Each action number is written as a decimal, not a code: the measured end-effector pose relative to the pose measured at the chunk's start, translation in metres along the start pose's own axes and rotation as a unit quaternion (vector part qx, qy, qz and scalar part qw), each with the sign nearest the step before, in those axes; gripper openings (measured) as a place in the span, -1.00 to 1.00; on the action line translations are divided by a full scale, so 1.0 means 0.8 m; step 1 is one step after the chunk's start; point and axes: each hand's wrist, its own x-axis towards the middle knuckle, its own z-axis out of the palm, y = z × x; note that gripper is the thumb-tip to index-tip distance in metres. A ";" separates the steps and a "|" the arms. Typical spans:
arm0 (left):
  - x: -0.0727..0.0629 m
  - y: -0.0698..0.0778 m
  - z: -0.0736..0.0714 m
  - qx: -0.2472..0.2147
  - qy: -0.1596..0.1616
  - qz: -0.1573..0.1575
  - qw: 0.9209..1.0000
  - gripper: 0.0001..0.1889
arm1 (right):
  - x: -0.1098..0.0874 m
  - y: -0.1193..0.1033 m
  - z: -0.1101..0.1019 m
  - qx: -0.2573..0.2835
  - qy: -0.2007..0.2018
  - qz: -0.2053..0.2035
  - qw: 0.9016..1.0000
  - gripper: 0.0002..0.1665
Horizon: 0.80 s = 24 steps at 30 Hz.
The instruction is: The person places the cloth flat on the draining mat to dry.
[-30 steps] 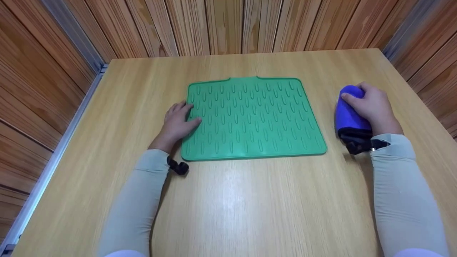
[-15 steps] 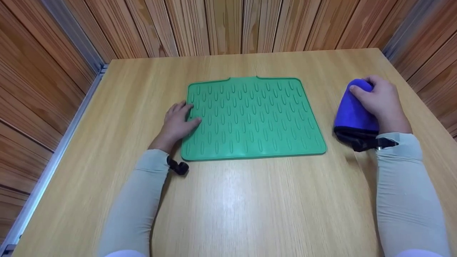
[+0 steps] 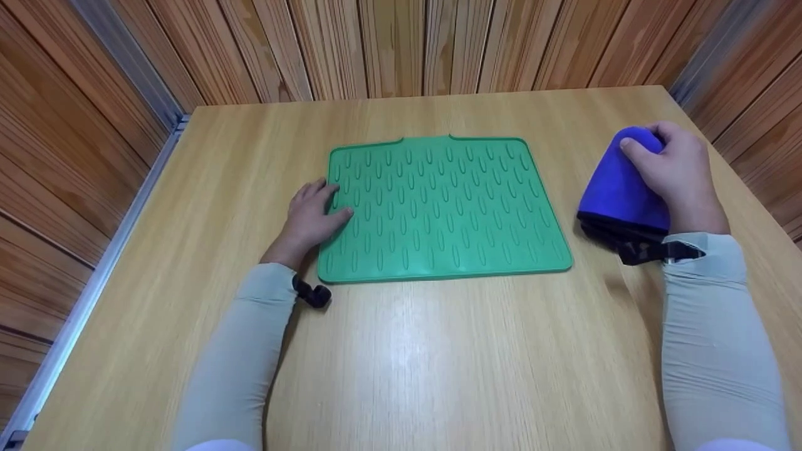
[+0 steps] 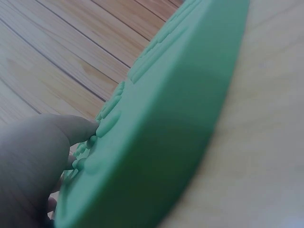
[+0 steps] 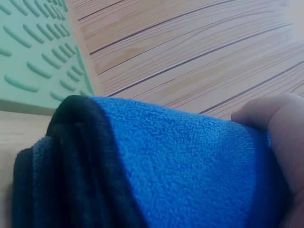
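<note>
Between the curled fingers and thumb of the right hand, a folded blue fleecy black-edged cloth has shifted outward and looks wider, leaving it apart from the ridged green rubbery mat that the spread left hand touches.

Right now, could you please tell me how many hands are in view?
2: the left hand rests on the green mat at its left edge; the right hand grips the blue cloth.

A light wood-grain tabletop beneath one flat green mat with raised ridges.
</note>
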 end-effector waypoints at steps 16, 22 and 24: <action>0.000 -0.001 0.000 -0.003 -0.005 -0.008 1.000 -0.27 | -0.014 -0.023 -0.006 0.029 0.060 -0.024 0.997 -0.46; -0.001 -0.001 0.000 -0.004 -0.002 -0.005 1.000 -0.28 | -0.021 -0.034 -0.006 0.030 0.073 -0.045 0.996 -0.46; -0.002 0.000 0.000 -0.004 -0.001 -0.002 1.000 -0.28 | -0.023 -0.038 -0.005 0.028 0.084 -0.056 0.995 -0.48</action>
